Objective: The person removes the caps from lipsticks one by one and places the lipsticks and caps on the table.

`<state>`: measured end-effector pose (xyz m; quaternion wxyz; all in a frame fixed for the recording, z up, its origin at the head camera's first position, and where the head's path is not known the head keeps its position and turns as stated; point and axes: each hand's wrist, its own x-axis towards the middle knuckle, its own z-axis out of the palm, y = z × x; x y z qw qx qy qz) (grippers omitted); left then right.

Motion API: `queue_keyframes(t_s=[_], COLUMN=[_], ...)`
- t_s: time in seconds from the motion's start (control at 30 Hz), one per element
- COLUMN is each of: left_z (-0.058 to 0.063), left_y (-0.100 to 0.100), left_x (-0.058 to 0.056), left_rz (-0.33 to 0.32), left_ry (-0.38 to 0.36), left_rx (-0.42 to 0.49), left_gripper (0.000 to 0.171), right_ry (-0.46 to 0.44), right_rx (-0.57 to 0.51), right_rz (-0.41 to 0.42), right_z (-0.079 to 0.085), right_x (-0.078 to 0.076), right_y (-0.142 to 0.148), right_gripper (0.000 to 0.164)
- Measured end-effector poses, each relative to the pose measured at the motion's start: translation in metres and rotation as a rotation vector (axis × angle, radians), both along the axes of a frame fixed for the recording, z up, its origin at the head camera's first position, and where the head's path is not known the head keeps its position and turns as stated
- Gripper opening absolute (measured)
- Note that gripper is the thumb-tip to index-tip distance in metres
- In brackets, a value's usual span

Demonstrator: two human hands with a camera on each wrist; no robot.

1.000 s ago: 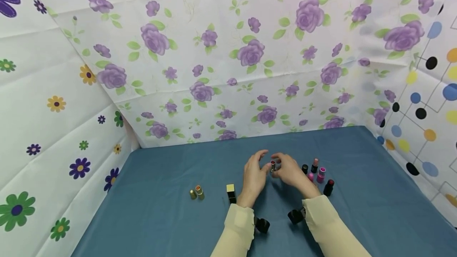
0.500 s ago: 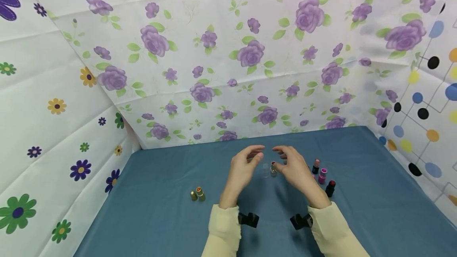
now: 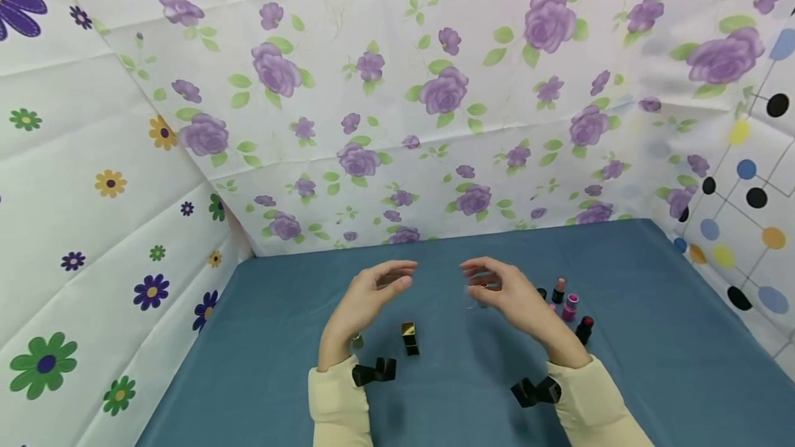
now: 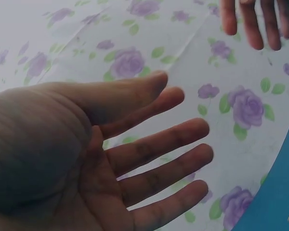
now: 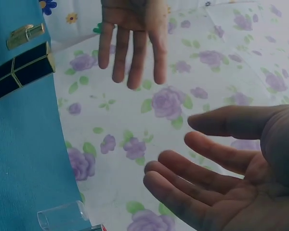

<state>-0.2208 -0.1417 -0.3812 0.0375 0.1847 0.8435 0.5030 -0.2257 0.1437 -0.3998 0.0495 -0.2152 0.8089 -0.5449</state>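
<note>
My left hand [image 3: 365, 299] hovers over the left part of the table with its fingers loosely extended, holding nothing. Opposite it, my right hand [image 3: 508, 292] is raised with relaxed fingers and holds nothing. A clear cap [image 5: 62, 216] and the red tip of a lipstick [image 5: 100, 227] show at the bottom of the right wrist view; in the head view my right hand largely covers them. Between the hands, nearer me, stands a black lipstick case with a gold top [image 3: 409, 338]. A gold lipstick [image 5: 26, 36] is mostly hidden behind my left wrist in the head view.
Right of my right hand stand several lipsticks: a nude one [image 3: 559, 290], a magenta one [image 3: 570, 308] and a dark red one in black [image 3: 584, 330]. Blue cloth [image 3: 267, 357] covers the table, with flowered sheets [image 3: 348, 88] hung behind and at the sides.
Both hands have let go of the red lipstick, which now stands on the table by the clear cap. My left hand has moved away leftward, uncovering the black and gold case.
</note>
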Motion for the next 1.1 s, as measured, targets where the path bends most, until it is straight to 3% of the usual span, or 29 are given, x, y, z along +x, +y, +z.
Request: queue_keyframes(t_s=[0.33,0.57,0.9,1.1], left_z=[-0.007,-0.009,-0.017,-0.021], left_y=[-0.012,-0.018,-0.017,-0.015], left_x=[0.001,0.000,-0.005,-0.007], left_rz=[-0.074,-0.120,-0.148,-0.156], left_ry=[-0.089,-0.172,-0.238,-0.300], left_rx=[-0.045,-0.076,-0.193,-0.217], left_gripper=[0.045,0.046,0.049,0.053], right_ry=[-0.145,-0.178,-0.230,-0.291], right_rx=[-0.015,0.007,0.016,0.023], right_rz=[0.146,0.223,0.252,0.284], right_z=[0.001,0.002,-0.014,-0.023], right_x=[0.003,0.001,-0.006,-0.009], right_y=[0.003,0.002,-0.004,-0.013], right_gripper=[0.061,0.066,0.069,0.074])
